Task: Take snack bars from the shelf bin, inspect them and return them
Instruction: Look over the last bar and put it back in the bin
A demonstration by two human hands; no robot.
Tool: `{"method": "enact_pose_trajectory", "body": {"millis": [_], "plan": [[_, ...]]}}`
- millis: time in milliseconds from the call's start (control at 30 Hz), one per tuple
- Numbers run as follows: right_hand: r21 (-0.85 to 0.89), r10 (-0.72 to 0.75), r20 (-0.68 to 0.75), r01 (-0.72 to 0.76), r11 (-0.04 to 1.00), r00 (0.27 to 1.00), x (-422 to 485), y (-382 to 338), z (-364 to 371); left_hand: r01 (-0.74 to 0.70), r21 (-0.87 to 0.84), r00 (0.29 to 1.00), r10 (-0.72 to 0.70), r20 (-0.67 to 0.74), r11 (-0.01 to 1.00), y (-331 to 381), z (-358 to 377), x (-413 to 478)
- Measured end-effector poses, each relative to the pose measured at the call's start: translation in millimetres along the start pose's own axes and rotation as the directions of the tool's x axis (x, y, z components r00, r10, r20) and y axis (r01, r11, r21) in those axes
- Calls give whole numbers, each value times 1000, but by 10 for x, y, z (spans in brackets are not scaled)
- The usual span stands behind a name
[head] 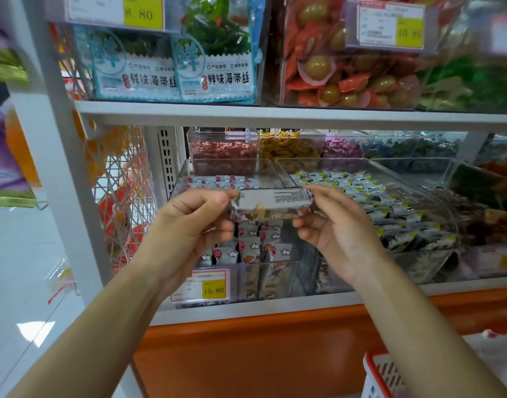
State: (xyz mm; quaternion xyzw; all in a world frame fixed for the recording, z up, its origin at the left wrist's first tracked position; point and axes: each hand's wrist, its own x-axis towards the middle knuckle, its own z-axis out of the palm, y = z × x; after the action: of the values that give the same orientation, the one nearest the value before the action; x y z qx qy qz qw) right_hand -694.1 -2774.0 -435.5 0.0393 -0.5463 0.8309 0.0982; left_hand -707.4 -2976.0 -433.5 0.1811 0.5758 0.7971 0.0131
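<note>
We see a flat, rectangular snack bar (272, 202) in a glossy, crinkled wrapper, printed label facing us, held level in the air before the clear plastic bin (179, 182). The left hand (195, 222) pinches its left end between thumb and curled fingers; the right hand (332, 225) pinches the right end, its other fingers loosely bent. More white, cloud-printed bars fill the bin. The bin sits on a white shelf (246, 311) above an orange panel (261, 354). A yellow price tag (213, 290) reads 15.80. A red-and-white slotted basket (381, 374) stands lower right.
</note>
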Motion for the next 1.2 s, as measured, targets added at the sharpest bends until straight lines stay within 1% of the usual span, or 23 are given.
{"method": "enact_pose_trajectory", "body": {"millis": [67, 200, 267, 333, 433, 467, 533, 600, 667, 733, 767, 867, 933, 1033, 1200], "plan": [[-20, -40, 3, 40, 999, 999, 6, 31, -5, 19, 10, 1000, -19, -6, 1000, -17, -17, 18], [-224, -194, 56, 201, 954, 979, 9, 78, -37, 34, 43, 999, -33, -27, 999, -24, -45, 46], [-283, -204, 100, 224, 933, 974, 17, 90, -57, 8, 139, 999, -3, -31, 990, -17, -42, 43], [-332, -190, 149, 230, 915, 970, 17, 105, -59, -26, 294, 999, 37, -34, 955, -14, -32, 39], [-461, -233, 193, 298, 836, 953, 3, 127, -39, -38, 456, 996, 69, -52, 889, -2, -19, 35], [-477, -253, 194, 316, 820, 948, -1, 130, -30, -31, 487, 996, 69, -60, 873, 8, -12, 28], [-467, -274, 180, 327, 821, 945, -3, 134, -18, -32, 541, 995, 75, -58, 840, 26, -3, 13], [-474, -299, 154, 336, 814, 942, -1, 137, -12, -57, 581, 996, 88, -26, 812, 50, 14, -5], [-520, -341, 119, 351, 779, 933, 9, 145, -13, -98, 625, 994, 106, 24, 774, 60, 48, -21], [-562, -377, 93, 361, 744, 921, 20, 158, -14, -128, 643, 991, 123, 52, 755, 48, 99, -28], [-572, -390, 90, 368, 733, 917, 18, 162, -12, -120, 637, 992, 121, 43, 762, 36, 122, -31], [-606, -411, 137, 405, 685, 901, 0, 162, 15, -32, 578, 997, 67, -38, 815, 29, 148, -27], [-586, -397, 162, 412, 698, 903, -13, 169, 33, -7, 537, 996, 54, -71, 844, 37, 135, -7], [-564, -374, 173, 403, 721, 911, -14, 174, 27, -15, 553, 994, 71, -81, 833, 60, 116, 18], [-504, -307, 149, 339, 794, 940, -6, 146, 7, 7, 570, 1000, 10, -27, 822, 126, 45, 48]]}}
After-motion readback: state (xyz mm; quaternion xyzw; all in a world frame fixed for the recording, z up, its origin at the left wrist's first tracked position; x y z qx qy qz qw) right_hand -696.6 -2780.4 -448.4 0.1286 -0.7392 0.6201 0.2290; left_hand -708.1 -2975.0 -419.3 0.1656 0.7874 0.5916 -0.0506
